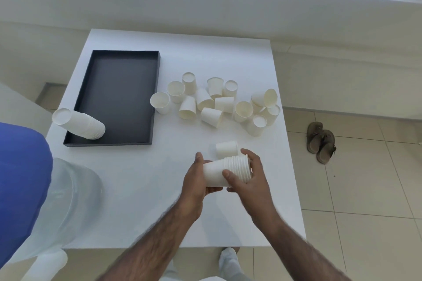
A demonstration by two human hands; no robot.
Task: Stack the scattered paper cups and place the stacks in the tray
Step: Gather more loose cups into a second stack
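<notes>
Both hands hold a stack of white paper cups (219, 172) on its side, just above the white table (141, 189). My left hand (196, 180) grips its closed bottom end. My right hand (249, 175) wraps the rims at the open end. A single cup (226, 149) lies on its side just beyond the stack. Several loose cups (212, 102) are scattered mid-table, some upright, some tipped. A black tray (118, 89) sits at the left, and a finished stack of cups (78, 123) lies on its side across the tray's near-left corner.
A large clear water bottle with a blue part (45, 189) stands at the table's near-left. A pair of brown sandals (320, 141) lies on the tiled floor to the right. A white wall runs behind the table.
</notes>
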